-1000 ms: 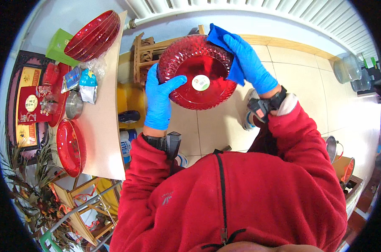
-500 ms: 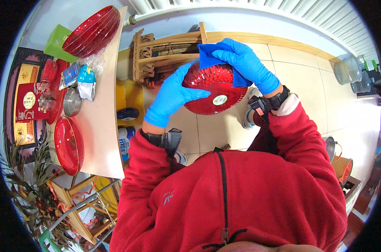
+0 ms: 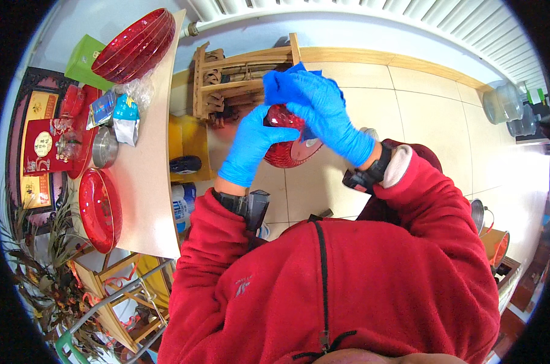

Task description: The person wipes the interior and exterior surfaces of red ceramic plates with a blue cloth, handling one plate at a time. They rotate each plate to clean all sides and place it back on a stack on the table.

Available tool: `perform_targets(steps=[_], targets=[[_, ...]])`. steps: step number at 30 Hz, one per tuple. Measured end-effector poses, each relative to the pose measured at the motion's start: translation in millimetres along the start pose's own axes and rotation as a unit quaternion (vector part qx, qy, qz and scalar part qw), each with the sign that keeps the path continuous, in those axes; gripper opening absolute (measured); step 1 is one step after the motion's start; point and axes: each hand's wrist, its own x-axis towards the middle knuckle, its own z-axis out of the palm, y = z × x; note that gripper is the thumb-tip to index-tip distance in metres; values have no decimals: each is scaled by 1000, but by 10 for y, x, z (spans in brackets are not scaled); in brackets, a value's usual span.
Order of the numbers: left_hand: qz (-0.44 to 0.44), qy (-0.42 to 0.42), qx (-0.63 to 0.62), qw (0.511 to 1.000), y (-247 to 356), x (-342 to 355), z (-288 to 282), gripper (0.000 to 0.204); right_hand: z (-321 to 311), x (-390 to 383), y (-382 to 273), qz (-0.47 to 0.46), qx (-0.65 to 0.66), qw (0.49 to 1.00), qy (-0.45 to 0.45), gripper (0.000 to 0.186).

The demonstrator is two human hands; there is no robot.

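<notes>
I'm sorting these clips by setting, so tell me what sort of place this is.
Probably a room in a home, perhaps a kitchen or dining area. A radiator runs along the wall over a tiled floor, red glass dishes sit on a light table, and large water jugs stand aside.

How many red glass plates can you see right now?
3: one in the gloved hands, a stack at the table's far end, one at its near end. The stack may hide more.
</notes>
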Motion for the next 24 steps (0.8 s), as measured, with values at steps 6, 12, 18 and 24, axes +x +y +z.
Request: perform_targets(steps=[6,12,18,24], targets=[[0,52,52,997,-65,19,74,53,163,-91,-150,-138,-25,987,80,46],[-14,39,-60,997,326,-166,89,55,62,194,373,267,435,856,83,42],[-35,47,-141,988,374,-190,39,59,-144,249,602,351,515,782,29,43],[-78,-166,-38,982,509,-143,-54,63,-594,397,346,217,464,859,16,33]])
